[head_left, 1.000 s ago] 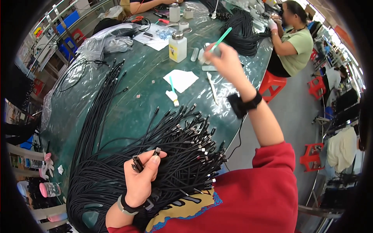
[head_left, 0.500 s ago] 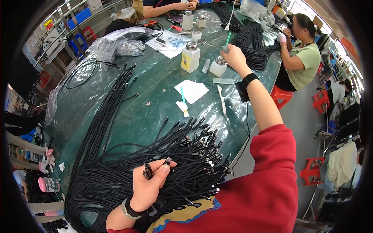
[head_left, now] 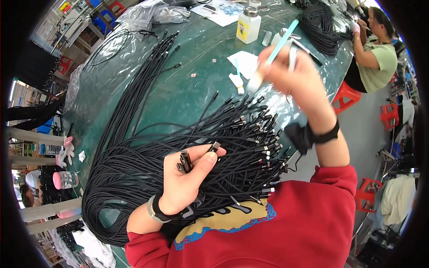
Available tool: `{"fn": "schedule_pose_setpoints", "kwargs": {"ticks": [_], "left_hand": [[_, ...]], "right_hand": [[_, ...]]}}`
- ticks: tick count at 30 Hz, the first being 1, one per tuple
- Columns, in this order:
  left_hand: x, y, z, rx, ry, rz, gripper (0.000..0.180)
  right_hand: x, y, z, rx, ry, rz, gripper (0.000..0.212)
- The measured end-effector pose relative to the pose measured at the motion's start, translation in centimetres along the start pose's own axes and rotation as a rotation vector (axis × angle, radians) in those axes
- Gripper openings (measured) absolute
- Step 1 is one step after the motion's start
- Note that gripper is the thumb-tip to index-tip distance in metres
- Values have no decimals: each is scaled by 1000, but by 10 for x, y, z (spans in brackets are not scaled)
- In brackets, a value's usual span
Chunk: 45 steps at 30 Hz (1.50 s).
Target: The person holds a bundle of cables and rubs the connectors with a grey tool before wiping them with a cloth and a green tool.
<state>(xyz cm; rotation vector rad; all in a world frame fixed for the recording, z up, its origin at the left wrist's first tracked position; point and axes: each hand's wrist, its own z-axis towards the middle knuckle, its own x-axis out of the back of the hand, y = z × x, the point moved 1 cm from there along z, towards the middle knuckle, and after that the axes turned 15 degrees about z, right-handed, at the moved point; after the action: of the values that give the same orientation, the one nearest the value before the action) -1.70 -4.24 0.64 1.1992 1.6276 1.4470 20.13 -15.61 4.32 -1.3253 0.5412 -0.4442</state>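
Observation:
My left hand [head_left: 185, 181] pinches a black cable [head_left: 215, 146] near its metal-tipped connector, between thumb and forefinger. More black connectors [head_left: 184, 161] stick up out of the same fist. Beneath it spreads a large heap of black cables [head_left: 129, 163], connector ends fanned toward the right. Above those ends, my right hand [head_left: 301, 78] is closed around a teal stick [head_left: 282, 42] with a whitish tip pointing down-left; motion blurs hand and tip. A second teal stick with a white wrapped end [head_left: 237, 81] lies by a white paper sheet [head_left: 245, 62], partly hidden by my hand.
Toward the far side stand a white bottle with a metal cap [head_left: 249, 27] and a smaller jar [head_left: 280, 35]. A second cable pile [head_left: 319, 27] lies far right, near a seated co-worker [head_left: 380, 53]. Red stools [head_left: 346, 97] stand beyond the table's right edge.
My right hand has come back from the small jar toward me, carrying the teal stick over the cable ends. My left hand keeps its hold. The whole view has shifted.

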Motion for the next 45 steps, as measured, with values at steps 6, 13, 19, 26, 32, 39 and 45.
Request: {"fn": "schedule_pose_setpoints", "kwargs": {"ticks": [6,13,19,26,32,39,45], "left_hand": [[-8,4,-5,-62,32,55,20],[-1,3,-12,-18,-10,55,17],[-4,4,-10,-46,16,74,18],[-4,6,-9,-46,15,99,16],[-5,6,-9,-73,55,135,16],[-7,6,-7,-73,84,135,22],[-3,5,-8,-52,33,15,18]], "right_hand": [[-51,14,-42,89,-169,73,10],[-62,11,-49,248,-216,-81,9],[-64,9,-51,379,-240,-176,11],[-61,8,-49,416,-210,-239,11],[-59,11,-50,410,-183,-220,11],[-59,15,-51,398,-187,-169,10],[-60,12,-51,373,-204,-182,10]]}}
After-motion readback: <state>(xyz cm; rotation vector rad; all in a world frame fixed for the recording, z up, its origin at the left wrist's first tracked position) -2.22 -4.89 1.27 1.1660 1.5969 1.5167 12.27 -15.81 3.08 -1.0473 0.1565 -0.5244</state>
